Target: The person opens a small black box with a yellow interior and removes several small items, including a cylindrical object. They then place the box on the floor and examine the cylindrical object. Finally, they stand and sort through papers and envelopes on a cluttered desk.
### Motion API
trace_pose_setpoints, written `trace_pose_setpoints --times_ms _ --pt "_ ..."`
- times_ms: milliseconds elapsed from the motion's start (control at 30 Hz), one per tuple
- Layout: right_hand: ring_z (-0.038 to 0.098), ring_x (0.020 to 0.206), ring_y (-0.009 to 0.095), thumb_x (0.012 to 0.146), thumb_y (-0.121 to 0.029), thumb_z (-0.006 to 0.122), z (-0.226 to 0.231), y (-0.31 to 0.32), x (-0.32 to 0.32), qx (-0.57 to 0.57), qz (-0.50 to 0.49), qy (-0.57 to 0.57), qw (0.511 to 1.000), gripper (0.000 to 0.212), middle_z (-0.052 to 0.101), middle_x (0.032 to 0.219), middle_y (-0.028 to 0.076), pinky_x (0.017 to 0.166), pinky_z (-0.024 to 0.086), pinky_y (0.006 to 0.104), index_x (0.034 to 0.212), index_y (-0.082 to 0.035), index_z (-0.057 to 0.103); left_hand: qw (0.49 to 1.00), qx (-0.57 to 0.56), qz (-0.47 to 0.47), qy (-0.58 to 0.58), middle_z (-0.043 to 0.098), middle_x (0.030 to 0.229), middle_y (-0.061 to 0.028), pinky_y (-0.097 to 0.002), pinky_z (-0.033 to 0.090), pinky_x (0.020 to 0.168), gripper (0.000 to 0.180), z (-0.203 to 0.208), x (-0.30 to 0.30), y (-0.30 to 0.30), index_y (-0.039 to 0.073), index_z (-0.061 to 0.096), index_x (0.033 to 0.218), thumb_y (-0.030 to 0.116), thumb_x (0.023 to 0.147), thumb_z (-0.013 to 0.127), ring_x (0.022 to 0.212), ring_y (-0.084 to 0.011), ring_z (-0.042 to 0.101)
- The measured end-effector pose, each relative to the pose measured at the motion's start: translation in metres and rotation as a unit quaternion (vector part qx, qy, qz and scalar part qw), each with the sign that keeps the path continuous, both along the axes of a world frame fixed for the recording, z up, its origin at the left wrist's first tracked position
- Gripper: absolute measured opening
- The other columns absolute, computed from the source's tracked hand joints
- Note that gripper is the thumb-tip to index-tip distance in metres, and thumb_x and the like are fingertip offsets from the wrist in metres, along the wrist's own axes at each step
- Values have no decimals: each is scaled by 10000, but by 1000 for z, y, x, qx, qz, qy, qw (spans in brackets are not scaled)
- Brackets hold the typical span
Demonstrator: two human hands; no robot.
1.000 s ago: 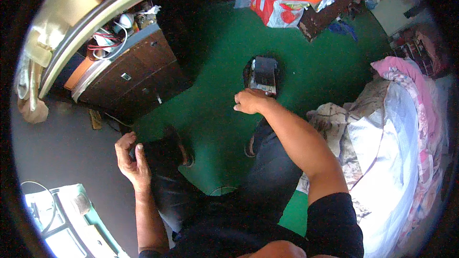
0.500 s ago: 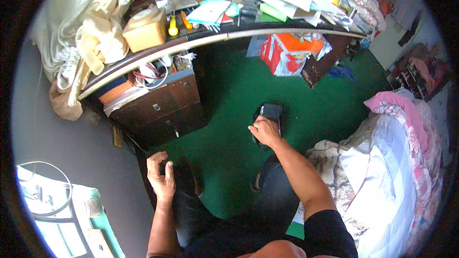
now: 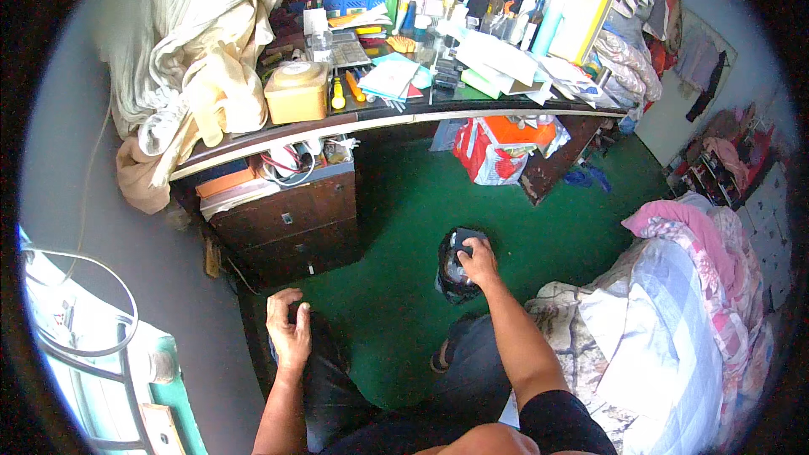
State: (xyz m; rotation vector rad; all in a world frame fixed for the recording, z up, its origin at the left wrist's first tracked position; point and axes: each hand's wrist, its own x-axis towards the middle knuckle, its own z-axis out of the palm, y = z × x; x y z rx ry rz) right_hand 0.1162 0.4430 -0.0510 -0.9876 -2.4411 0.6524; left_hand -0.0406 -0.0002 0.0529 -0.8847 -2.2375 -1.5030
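Observation:
My right hand point(image 3: 479, 264) is out in front of my knees, its fingers closed on a small dark, flat, rectangular object point(image 3: 461, 240). Right below and around that object is a round black container that looks lined with a black bag point(image 3: 458, 291), standing on the green floor. Something pale shows inside it, too small to make out. My left hand point(image 3: 289, 329) hovers above my left knee, fingers loosely bent and thumb apart, with nothing visible in it.
A cluttered desk point(image 3: 396, 118) with papers, bottles and a yellowish tub point(image 3: 297, 97) spans the far side. Brown drawers point(image 3: 286, 232) stand at left under it. A red-and-white bag point(image 3: 493, 156) sits beneath its right part. Bedding point(image 3: 666, 312) is heaped at right.
My view has tilted up, showing more of the desk. My right hand has turned, and less of the dark object shows now. My left hand keeps its loose pose.

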Motion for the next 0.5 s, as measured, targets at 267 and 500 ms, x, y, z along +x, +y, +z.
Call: trace_pose_setpoints --times_ms 267,500 --pt "684 1074 390 888 -225 806 11 -6 -8 3 41 114 993 375 701 1176 190 929 549 484 1205 -68 682 1000 8 -4 8 701 1098 -162 -421 514 943 160 0 -1 -4 23 662 1036 26 884 711 1047 -344 646" --pt "675 790 258 919 -204 781 147 -21 -45 98 80 211 969 367 688 1110 141 741 550 411 1234 -68 652 1000 -3 -14 -5 690 1113 -160 -413 513 990 139 6 0 -6 18 656 1046 21 914 698 1067 -330 649"
